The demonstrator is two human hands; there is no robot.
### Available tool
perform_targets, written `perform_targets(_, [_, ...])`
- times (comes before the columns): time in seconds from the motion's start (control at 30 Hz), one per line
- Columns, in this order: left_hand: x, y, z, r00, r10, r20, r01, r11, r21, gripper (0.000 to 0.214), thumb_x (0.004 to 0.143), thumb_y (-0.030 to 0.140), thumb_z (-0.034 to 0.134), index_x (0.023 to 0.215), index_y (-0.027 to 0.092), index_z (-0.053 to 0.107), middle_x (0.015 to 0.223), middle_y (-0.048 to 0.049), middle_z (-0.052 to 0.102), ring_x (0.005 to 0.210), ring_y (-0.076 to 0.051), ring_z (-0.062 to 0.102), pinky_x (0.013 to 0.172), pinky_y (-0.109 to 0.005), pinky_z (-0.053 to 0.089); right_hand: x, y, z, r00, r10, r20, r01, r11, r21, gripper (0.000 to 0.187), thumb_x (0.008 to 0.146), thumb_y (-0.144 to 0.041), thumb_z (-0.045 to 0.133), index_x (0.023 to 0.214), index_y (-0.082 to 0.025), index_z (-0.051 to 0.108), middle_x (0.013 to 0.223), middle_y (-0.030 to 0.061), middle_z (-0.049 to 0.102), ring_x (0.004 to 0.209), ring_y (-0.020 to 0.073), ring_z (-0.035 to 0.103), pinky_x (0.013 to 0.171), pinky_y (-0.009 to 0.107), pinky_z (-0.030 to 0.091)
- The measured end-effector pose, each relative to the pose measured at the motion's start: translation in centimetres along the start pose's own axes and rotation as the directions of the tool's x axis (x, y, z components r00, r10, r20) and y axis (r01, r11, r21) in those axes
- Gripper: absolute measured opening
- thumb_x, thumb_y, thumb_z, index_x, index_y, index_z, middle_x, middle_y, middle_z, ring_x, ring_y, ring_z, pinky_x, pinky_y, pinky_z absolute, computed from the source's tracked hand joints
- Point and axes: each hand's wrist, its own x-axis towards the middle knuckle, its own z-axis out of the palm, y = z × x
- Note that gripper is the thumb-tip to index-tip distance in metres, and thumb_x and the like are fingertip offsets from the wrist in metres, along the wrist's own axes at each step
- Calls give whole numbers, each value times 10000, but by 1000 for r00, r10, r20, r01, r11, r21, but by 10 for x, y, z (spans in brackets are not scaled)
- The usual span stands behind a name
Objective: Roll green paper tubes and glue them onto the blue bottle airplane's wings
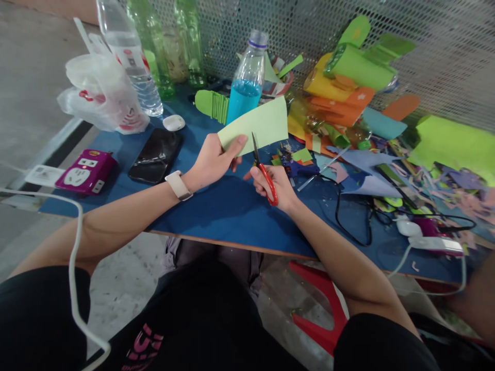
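A strip of pale green paper (266, 121) is pinched at its left end by my left hand (218, 159), thumb on top. My right hand (276, 185) grips red-handled scissors (266, 175), their dark blades pointing up and lying against or just in front of the paper's lower edge. Whether the blades are parted I cannot tell. Right behind the paper stands an uncapped clear bottle (244, 95) with blue liquid in it. A folded green paper piece (212, 105) lies beside that bottle.
Left on the blue table (216, 216) are a phone (154, 154), a purple power adapter (85, 171), an earbud case (174, 122), a bagged cup (104, 93) and a water bottle (133, 62). Paper scraps (456, 185), paper-covered bottles (351, 67) and a black cable (336, 211) crowd the right.
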Motion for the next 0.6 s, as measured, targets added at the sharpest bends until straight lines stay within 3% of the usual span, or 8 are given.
perform_targets(0.6, [0, 3, -3, 999, -47, 27, 48, 999, -24, 624, 1063, 754, 706, 800, 193, 635, 649, -16, 659, 470, -94, 585, 475, -241, 489, -3, -10, 9, 999, 18, -49, -21, 998, -57, 829, 754, -995, 805, 770, -169, 729, 493, -36, 531, 360, 82, 460, 362, 231, 326])
